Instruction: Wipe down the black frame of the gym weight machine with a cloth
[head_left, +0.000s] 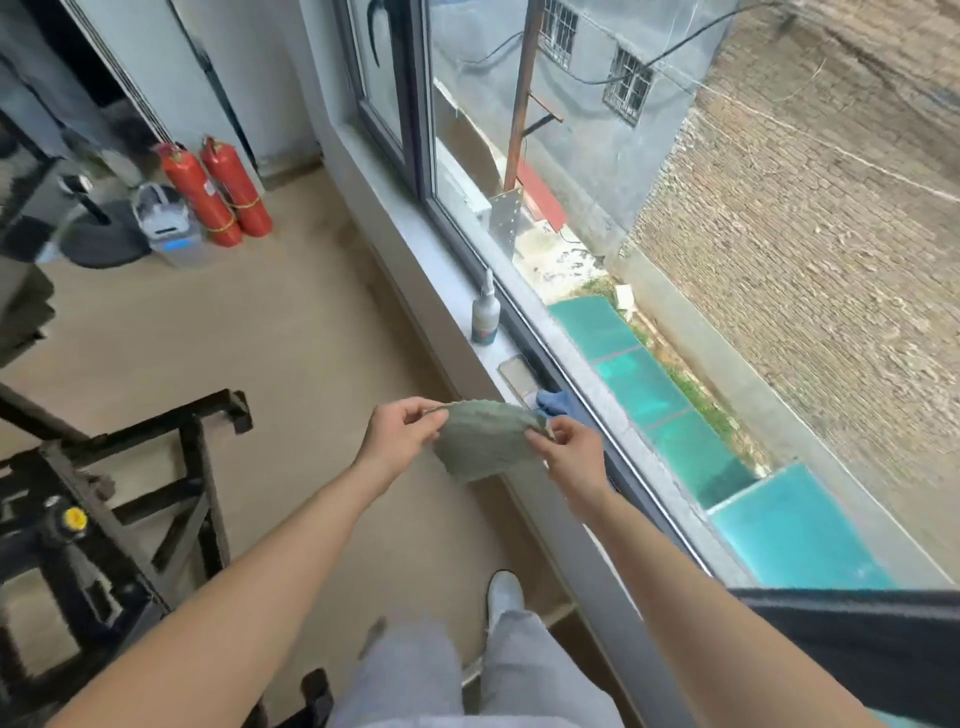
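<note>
Cloth held up between both hands, just beside the window sill; left hand pinches its left edge, right hand pinches its right edge; cloth grey-green, textured, sagging in a rounded fold; black frame of the weight machine stands well apart at lower left, untouched.

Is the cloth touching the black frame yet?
Apart. Head view: left hand and right hand pinch the cloth by the windowsill; bare floor shows between it and the black frame.

Black frame — cut off left
</note>
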